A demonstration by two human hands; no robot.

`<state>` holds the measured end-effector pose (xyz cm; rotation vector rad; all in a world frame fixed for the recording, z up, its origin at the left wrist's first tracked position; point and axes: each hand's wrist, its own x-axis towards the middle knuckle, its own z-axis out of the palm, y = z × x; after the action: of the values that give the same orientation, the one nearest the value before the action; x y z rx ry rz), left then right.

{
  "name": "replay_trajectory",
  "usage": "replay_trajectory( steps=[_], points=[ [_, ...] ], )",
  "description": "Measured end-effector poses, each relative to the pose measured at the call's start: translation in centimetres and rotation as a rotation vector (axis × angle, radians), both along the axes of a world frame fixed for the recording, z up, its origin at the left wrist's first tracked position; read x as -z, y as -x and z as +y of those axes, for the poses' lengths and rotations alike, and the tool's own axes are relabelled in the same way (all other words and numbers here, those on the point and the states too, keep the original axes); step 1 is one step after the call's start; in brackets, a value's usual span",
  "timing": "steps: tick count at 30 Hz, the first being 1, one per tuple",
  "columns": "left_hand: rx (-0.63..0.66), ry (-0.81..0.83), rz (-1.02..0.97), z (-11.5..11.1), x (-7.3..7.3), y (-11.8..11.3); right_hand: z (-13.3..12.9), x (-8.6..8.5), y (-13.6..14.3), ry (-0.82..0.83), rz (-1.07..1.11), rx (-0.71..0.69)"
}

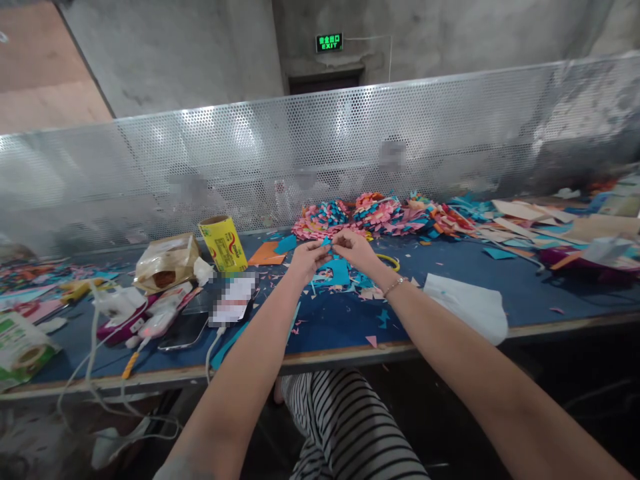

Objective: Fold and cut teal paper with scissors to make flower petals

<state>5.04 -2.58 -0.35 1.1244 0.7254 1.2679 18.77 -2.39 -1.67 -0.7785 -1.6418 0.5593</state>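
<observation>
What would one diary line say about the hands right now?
left hand: on blue piece | right hand: on same piece | below: blue scraps | behind: pink-and-blue bundles

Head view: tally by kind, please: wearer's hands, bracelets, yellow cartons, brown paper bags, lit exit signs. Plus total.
Hands (left hand, right hand): 2
Bracelet: 1
Yellow carton: 1
Brown paper bag: 1
Lit exit sign: 1
Total: 6
Paper scraps overlap too much to count.
</observation>
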Motion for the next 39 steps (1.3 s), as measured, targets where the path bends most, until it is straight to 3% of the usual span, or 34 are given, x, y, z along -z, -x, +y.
replay_trajectory(
  steps=[17,32,39],
  points=[
    [-0.066,0.113,-0.073,0.47,-0.16,0.21,0.02,0.17,-0.13,-0.123,-0.130,0.134],
    [-0.112,0.083,-0.077,0.61,-0.04,0.12,0.53,0.49,-0.02,0.219,0.195,-0.073],
    [-0.111,-0.067,-0.009,0.77,0.53,0.13,0.28,0.44,0.01,0.355,0.304,-0.167]
  ],
)
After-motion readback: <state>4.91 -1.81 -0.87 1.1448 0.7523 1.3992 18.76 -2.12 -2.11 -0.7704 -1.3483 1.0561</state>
